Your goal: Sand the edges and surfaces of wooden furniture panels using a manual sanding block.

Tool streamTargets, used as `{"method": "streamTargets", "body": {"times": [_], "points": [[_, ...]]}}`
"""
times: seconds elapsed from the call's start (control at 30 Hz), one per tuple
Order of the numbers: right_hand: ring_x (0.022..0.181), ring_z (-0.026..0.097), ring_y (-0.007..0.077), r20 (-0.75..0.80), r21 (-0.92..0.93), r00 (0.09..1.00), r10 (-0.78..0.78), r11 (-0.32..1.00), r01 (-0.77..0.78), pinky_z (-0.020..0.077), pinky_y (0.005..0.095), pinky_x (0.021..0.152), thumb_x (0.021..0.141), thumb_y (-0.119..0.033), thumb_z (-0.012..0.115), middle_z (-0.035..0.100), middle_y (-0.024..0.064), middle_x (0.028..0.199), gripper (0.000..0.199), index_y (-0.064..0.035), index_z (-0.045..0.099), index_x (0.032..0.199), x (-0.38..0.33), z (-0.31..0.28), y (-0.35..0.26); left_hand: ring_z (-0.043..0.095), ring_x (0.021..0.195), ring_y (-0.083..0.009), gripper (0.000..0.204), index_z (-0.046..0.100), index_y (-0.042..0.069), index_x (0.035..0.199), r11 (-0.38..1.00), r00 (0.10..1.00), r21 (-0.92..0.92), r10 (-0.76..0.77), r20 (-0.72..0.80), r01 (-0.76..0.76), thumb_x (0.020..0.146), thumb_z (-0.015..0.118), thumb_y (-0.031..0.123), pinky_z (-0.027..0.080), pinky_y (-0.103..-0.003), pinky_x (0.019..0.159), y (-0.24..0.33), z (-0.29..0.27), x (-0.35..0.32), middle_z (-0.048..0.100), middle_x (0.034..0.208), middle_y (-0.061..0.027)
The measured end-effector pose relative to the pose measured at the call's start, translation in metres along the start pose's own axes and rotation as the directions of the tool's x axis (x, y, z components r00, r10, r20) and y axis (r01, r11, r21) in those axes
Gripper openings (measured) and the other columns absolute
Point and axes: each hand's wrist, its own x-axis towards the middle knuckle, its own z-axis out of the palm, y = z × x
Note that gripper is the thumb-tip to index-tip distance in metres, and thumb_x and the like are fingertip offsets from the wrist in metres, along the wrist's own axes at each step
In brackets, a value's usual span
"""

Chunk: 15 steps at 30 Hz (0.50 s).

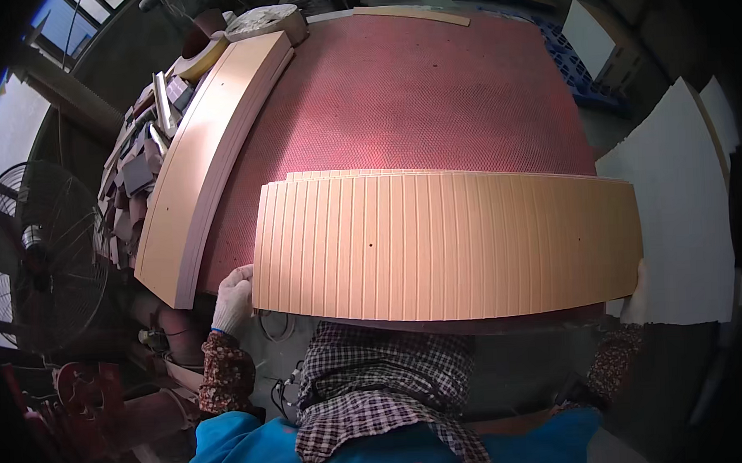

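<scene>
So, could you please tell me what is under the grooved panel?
A thin strip of what looks like another panel shows along the far edge of the grooved panel, and the red tabletop extends beyond it. The rest underneath is covered from view.

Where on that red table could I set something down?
The broad middle of the red tabletop, between the plain tan boards at left, the thin strip at the far edge and the grooved panels in front. A narrower wedge separates boards from panels. Crowded: the near side, under the panels, and the scrap pile left of the boards.
</scene>
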Motion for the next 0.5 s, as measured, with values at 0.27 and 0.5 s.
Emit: {"method": "streamTargets", "body": {"times": [0.27, 0.5], "points": [[0.15, 0.045, 0.0311, -0.081, 0.127, 0.996, 0.041, 0.991, -0.03, 0.0336, 0.0486, 0.123, 0.102, -0.059, 0.063, 0.052, 0.0194, 0.159, 0.085, 0.0009, 0.046, 0.161, 0.019, -0.002, 0.025, 0.064, 0.078, -0.0082, 0.044, 0.075, -0.003, 0.126, 0.994, 0.982, 0.104, -0.052, 0.183, 0.033, 0.09, 0.05, 0.001, 0.053, -0.025, 0.071, 0.0, -0.003, 0.013, 0.075, 0.098, -0.0039], [0.137, 0.057, 0.0271, 0.013, 0.21, 0.998, -0.069, 0.976, 0.065, 0.0455, 0.0453, 0.114, 0.107, -0.05, 0.063, 0.06, 0.0136, 0.15, 0.07, 0.0011, 0.054, 0.154, -0.036, 0.007, 0.058, 0.071, 0.089, -0.0184, 0.032, 0.078, 0.001, 0.117, 0.97, 0.944, 0.069, 0.208, 0.256, -0.232, 0.089, 0.063, 0.007, 0.056, -0.031, 0.079, -0.018, -0.04, 0.029, 0.076, 0.103, -0.0099]]}}
